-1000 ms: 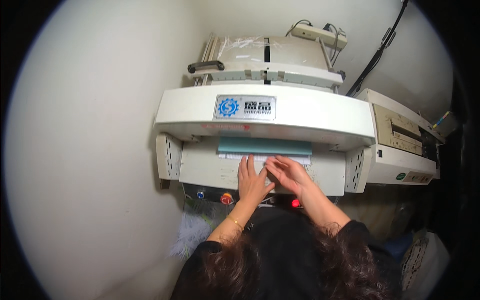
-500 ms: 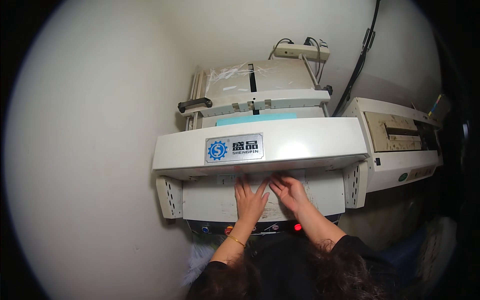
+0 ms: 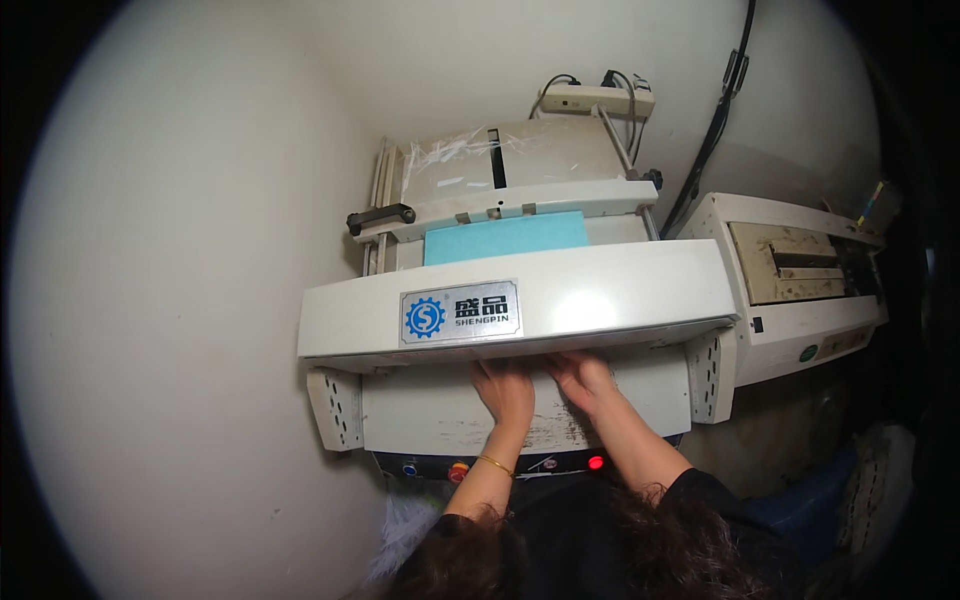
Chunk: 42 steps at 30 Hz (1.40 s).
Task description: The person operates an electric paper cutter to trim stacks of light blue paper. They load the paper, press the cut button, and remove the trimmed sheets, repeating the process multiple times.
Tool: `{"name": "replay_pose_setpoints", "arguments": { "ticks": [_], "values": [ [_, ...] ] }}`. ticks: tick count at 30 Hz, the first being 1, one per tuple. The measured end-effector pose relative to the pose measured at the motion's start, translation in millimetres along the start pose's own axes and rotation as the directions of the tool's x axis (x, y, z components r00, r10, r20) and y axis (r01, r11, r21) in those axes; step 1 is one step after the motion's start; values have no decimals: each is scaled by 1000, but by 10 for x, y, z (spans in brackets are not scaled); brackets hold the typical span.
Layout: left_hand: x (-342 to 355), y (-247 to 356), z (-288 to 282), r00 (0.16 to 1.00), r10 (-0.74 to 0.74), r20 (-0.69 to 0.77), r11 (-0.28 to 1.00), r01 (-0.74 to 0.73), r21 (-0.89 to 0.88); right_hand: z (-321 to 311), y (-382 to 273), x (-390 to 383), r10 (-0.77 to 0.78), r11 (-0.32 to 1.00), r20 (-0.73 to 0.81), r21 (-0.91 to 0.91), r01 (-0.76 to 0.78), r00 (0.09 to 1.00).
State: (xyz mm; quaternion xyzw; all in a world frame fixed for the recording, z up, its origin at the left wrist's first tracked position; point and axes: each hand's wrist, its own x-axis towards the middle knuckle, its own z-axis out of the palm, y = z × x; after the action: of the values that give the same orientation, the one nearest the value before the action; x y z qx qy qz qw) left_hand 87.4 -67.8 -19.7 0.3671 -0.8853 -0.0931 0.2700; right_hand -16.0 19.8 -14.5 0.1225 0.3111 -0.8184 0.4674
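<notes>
- Flat turquoise rectangular paper-like sheet (image 3: 508, 238): behind white metal crossbar (image 3: 665, 290), far edge at slotted white back gauge (image 3: 570, 200).
- Left hand (image 3: 508, 392), right hand (image 3: 582, 378): fingertips hidden beneath crossbar; opening and hold cannot be told.
- Risk (judged): uneven pushing could skew sheet; low crossbar could scrape knuckles.
- Sideways room over white bed (image 3: 420, 410), bounded by perforated side guards (image 3: 712, 375).

Decent soft light, looks like it's from above. Blown-out hot spot on right half of white front beam (image 3: 560, 285). Shadow right under beam, left hand (image 3: 509, 395) and right hand (image 3: 586, 382) reach into it, finger detail murky. Red button (image 3: 596, 463) glowing. Left wall (image 3: 200, 300) pale, pretty even. Near right corner super dim, black sleeve (image 3: 728, 512) losing detail. Fisheye bowing, black vignette both sides, bluish fringe far left.
</notes>
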Motion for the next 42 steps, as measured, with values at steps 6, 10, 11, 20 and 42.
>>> {"name": "replay_pose_setpoints", "arguments": {
  "ticks": [6, 10, 11, 20, 42],
  "values": [
    [-12, -98, -24, 991, -66, 117, 997, 69, -21, -120, -225, -227, -169, 984, -10, 49, 170, 986],
    [-42, -209, 52, 984, -170, 60, 956, 179, -232, -185, -263, -248, -173, 976, 44, 138, 166, 984],
    [-36, -205, 50, 979, -198, 46, 960, 203, -193, -220, -287, -237, -163, 976, 35, 149, 156, 986],
    [162, -753, -93, 856, -427, 291, 642, 514, -569, -123, -299, -25, -132, 927, -113, -367, 82, 985],
    [442, -894, -187, 581, -440, 684, -54, 744, -666, -340, -217, 104, -186, 927, -62, -343, 155, 981]
  ]
}}
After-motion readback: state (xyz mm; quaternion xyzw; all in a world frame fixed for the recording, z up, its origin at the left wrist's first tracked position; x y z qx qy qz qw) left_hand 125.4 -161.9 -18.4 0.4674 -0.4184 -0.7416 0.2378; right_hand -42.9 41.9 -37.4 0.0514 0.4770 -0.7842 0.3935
